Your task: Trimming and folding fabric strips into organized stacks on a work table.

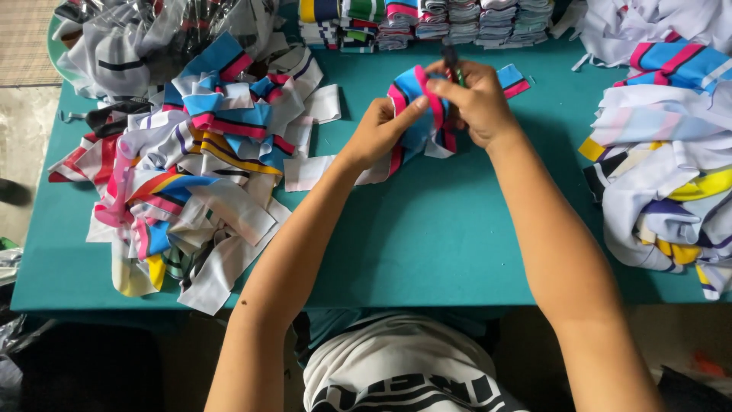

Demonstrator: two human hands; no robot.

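Hands meet over the far middle of the teal surface (427, 236), both on one striped collar piece (418, 114) in blue, pink, black and white. Left hand (379, 131) pinches its near edge, thumb pressed on top. Right hand (476, 103) has its fingers (450, 91) closed on the piece and on a small dark tool (451, 61). Loose heaps of similar pieces lie left (191, 168) and right (663, 168); folded stacks (427, 21) line the far edge
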